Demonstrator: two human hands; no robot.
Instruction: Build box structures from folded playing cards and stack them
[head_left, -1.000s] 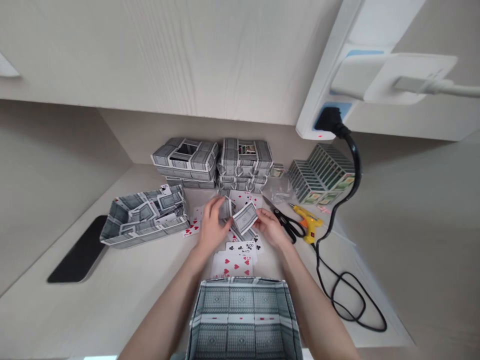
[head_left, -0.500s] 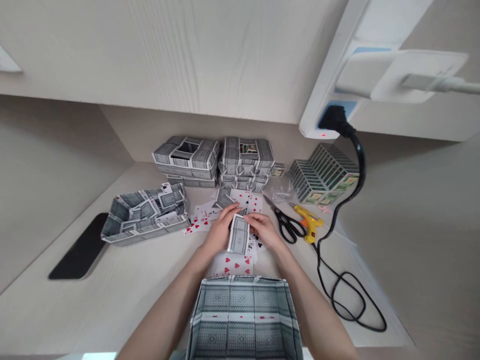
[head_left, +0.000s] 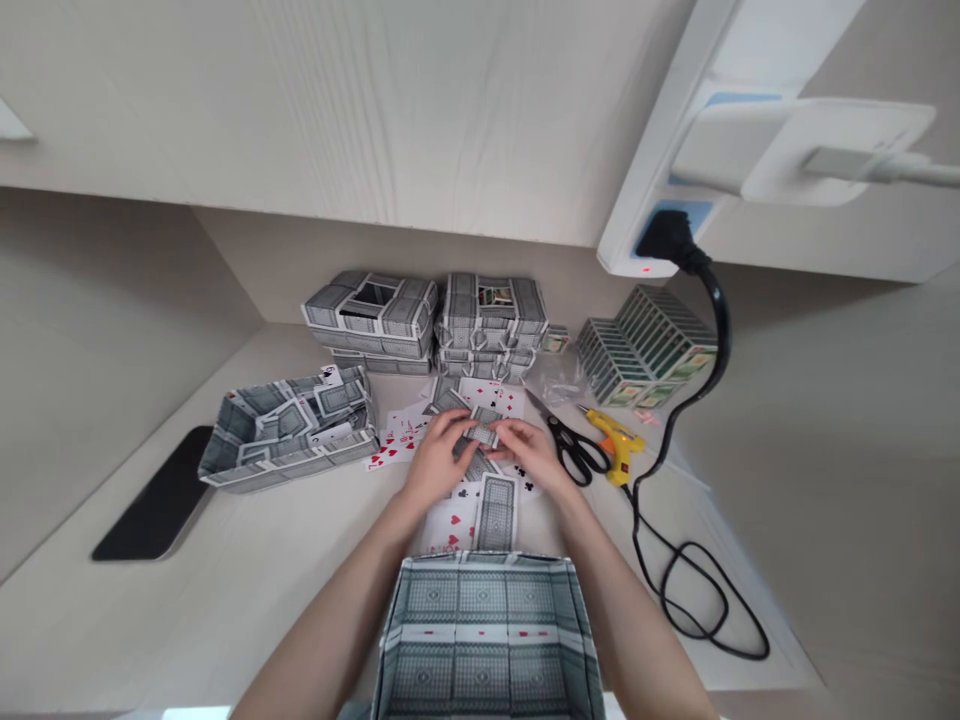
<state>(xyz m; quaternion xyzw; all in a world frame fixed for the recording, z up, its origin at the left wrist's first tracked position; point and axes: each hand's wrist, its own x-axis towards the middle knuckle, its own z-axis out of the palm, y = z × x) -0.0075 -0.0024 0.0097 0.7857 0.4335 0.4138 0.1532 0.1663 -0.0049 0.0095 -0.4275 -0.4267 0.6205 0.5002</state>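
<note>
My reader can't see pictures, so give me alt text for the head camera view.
A person's left hand and right hand hold a gray-backed playing card above scattered cards on a pale desk. One open card-covered box sits nearest; another box, holding more cards, stands left; scissors and a yellow glue gun lie right.

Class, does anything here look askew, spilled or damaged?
Loose, grey-backed playing cards around the bare left hand and right hand look askew, overlapping at mixed angles, some face up, some down. No spill or damage stands out.
</note>
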